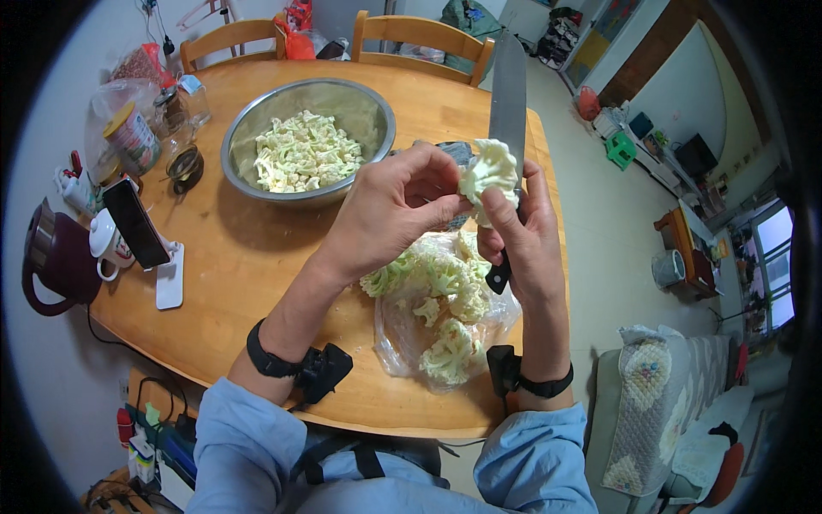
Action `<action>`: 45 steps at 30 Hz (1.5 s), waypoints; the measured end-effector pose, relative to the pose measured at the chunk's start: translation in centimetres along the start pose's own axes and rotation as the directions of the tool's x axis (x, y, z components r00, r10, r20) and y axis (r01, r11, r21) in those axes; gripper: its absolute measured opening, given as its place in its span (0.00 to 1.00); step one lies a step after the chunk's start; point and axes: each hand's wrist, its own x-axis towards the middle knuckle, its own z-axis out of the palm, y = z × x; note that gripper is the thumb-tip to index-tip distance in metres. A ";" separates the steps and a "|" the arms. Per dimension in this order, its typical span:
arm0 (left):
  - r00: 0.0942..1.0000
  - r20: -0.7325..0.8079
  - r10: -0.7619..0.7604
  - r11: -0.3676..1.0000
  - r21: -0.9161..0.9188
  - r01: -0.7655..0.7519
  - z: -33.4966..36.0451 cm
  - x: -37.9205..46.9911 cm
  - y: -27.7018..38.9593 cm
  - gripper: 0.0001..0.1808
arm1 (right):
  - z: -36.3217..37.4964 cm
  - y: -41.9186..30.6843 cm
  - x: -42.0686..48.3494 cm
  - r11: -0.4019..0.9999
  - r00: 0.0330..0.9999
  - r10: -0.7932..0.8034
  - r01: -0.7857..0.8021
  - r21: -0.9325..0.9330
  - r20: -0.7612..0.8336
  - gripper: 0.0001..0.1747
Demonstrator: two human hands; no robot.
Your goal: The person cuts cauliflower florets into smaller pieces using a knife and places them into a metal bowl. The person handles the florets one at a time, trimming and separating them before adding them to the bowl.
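Observation:
My right hand (530, 238) grips the black handle of a kitchen knife (508, 96), whose broad blade points away from me. Its thumb presses on a cauliflower floret (491, 173) beside the blade. With thumb and fingertips, my left hand (398, 205) pinches the floret's left side. Under my hands, larger cauliflower pieces (449, 350) lie on a clear plastic bag (395, 340) on the wooden table (257, 283). To the left of my hands stands a stainless steel bowl (241, 132) with many small cut florets (308, 154) in it.
A phone (136, 221) on a white stand, a lidded white mug (109, 241) and a dark kettle (61, 263) stand along the left side. Glass vessels (186, 164) and a can (131, 138) are behind them. Two wooden chairs (420, 38) face the far edge.

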 end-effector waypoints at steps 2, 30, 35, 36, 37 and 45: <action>0.999 0.036 0.012 0.990 0.141 -0.017 -0.1 -0.2 -0.1 0.10 | 0.0 0.1 0.1 0.997 0.999 -0.040 0.039 -0.069 -0.010 0.32; 0.958 0.277 -0.073 0.985 0.173 0.025 -1.4 -0.1 -0.6 0.15 | -2.7 -0.7 0.3 0.968 0.952 0.247 -0.237 -0.079 0.178 0.29; 0.954 0.250 -0.163 0.983 -0.038 0.178 -1.2 0.3 0.2 0.13 | -4.0 -0.9 0.7 0.961 0.955 0.219 -0.247 0.125 0.200 0.21; 0.960 0.242 -0.138 0.989 -0.024 0.148 -1.3 0.3 0.3 0.12 | -4.2 -0.8 0.8 0.956 0.955 0.210 -0.246 0.163 0.209 0.21; 0.984 0.170 -0.059 0.997 -0.044 0.067 -1.5 0.4 0.3 0.12 | -4.3 -0.7 0.9 0.948 0.955 0.202 -0.246 0.201 0.218 0.21; 0.739 -0.200 0.644 0.334 0.942 -0.036 -7.4 1.7 0.3 0.13 | -3.9 -0.3 1.0 0.903 0.923 0.239 -0.325 0.280 0.302 0.17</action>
